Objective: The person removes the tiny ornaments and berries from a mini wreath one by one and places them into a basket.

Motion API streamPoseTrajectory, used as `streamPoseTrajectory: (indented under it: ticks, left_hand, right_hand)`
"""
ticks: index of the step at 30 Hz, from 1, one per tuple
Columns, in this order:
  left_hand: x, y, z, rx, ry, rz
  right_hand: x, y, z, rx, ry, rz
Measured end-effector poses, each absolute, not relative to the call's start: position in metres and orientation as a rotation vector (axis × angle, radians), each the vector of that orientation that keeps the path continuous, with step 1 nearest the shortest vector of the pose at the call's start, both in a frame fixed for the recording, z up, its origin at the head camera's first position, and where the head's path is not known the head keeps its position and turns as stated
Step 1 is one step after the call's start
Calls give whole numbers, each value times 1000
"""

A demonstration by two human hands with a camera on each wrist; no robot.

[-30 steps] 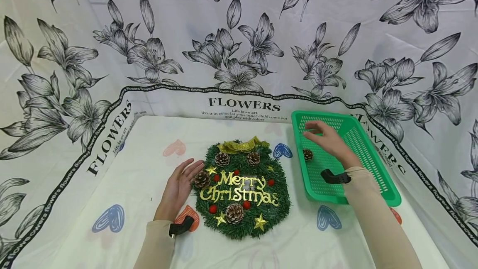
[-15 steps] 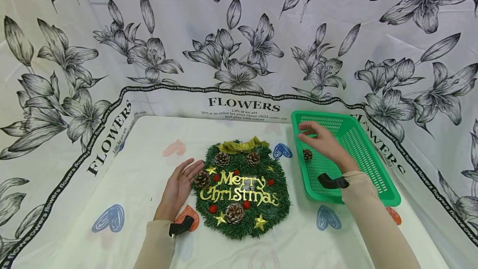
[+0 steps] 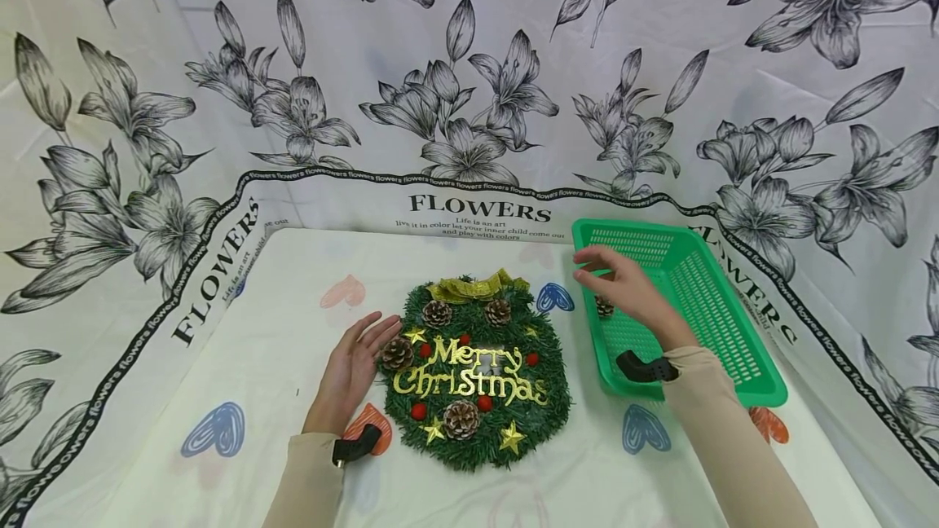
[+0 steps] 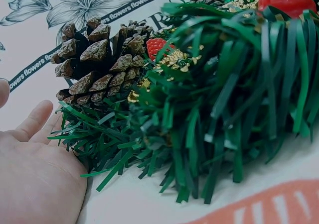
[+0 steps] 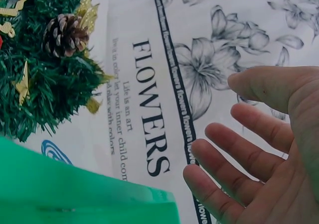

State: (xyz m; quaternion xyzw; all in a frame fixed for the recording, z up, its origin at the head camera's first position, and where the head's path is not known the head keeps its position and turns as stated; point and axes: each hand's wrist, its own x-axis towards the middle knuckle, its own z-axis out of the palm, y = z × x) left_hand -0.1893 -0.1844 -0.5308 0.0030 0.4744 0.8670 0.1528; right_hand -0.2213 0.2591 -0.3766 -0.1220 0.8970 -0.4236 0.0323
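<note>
A green Christmas wreath (image 3: pixel 546 422) lies on the table, decorated with gold "Merry Christmas" lettering (image 3: pixel 469 382), pinecones, gold stars, red berries and a gold bow (image 3: pixel 469 290). At its left edge, my left hand (image 3: pixel 350 369) rests with fingers loosely extended beside a pinecone (image 3: pixel 397 353). In the left wrist view that pinecone (image 4: pixel 94 64) sits just past the fingers (image 4: pixel 37 119). Over the left rim of a green plastic basket (image 3: pixel 766 385) hovers my right hand (image 3: pixel 623 283), fingers relaxed and holding nothing. One loose pinecone (image 3: pixel 605 306) lies in the basket, partly hidden by that hand.
The table carries a white cloth (image 3: pixel 257 332) printed with hearts. Behind it hangs a white curtain (image 3: pixel 469 47) with black flower drawings and the word FLOWERS. The basket stands at the right, its long side toward the wreath.
My right hand has moved left and slightly toward me, from above the basket's inside to its left rim. My left hand and the wreath stay in place.
</note>
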Motion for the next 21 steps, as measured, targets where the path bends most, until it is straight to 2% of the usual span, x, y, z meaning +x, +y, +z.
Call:
streamPoseTrajectory:
  ticks: [21]
  left_hand:
    - [-189, -184, -529, 12, 1387, 2469]
  right_hand:
    - [-207, 241, -388, -410, 2712, -1338]
